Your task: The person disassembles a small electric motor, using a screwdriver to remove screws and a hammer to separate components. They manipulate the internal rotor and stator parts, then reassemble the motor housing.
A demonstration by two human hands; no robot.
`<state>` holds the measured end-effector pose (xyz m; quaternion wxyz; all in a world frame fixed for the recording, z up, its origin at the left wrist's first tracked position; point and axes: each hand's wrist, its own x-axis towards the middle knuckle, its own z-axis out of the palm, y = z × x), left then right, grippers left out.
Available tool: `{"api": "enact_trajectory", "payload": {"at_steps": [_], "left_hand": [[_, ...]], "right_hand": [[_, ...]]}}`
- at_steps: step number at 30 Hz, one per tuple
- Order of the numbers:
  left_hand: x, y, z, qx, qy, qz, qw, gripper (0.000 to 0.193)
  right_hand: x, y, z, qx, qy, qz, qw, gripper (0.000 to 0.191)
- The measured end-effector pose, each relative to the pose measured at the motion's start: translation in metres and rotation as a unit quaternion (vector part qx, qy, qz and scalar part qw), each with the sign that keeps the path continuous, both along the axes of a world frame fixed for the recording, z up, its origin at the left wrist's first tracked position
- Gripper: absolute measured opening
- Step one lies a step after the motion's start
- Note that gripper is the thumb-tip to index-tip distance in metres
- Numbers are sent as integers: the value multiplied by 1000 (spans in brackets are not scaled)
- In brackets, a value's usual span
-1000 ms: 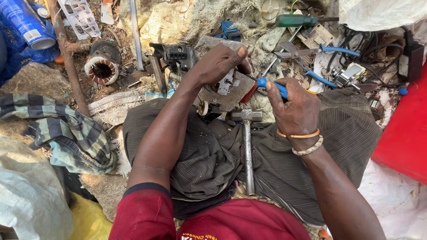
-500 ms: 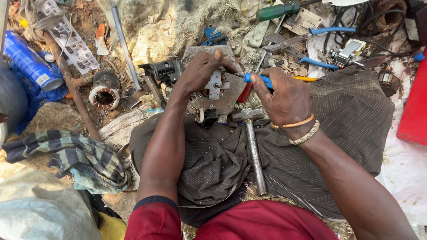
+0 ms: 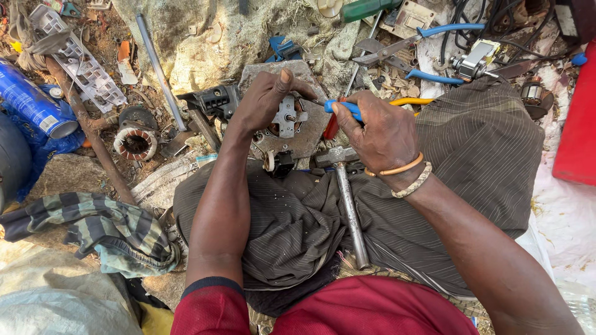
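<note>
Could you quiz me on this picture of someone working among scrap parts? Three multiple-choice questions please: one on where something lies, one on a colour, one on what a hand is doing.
1. Where does the hammer lie?
A. across the person's lap
B. on the blue can
C. on the red box

2. What colour is the handle of the tool in the right hand?
A. green
B. blue
C. white

3. What is the left hand doing?
A. hanging free in the air
B. resting on the small motor part
C. gripping the hammer

Answers: 1 A, its shaft runs down the dark cloth between the arms. 2 B, a blue grip sticks out of the fist. 3 B, its fingers lie over the part.
</note>
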<state>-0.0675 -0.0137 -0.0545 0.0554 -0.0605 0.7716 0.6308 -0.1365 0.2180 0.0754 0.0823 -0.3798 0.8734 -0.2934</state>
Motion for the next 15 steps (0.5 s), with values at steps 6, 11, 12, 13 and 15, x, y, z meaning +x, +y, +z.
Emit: {"api": "enact_trajectory", "payload": {"at_steps": [6, 11, 12, 13, 15], "left_hand": [[-1, 0, -5, -18, 23, 1, 1000, 101], [-2, 1, -13, -13, 38, 6, 999, 100], [-2, 1, -14, -10, 40, 8, 999, 99], [-2, 1, -14, -11, 39, 5, 999, 99], [-3, 2, -15, -13, 38, 1, 999, 98]], "right_hand": [[0, 0, -1, 20, -1, 10, 1000, 32], [-2, 0, -3, 30, 26, 50, 998, 32], [-2, 0, -4, 21, 41, 60, 997, 32], [-2, 0, -4, 15, 55, 69, 996, 32], [-1, -1, -4, 33, 25, 47, 998, 32]]}}
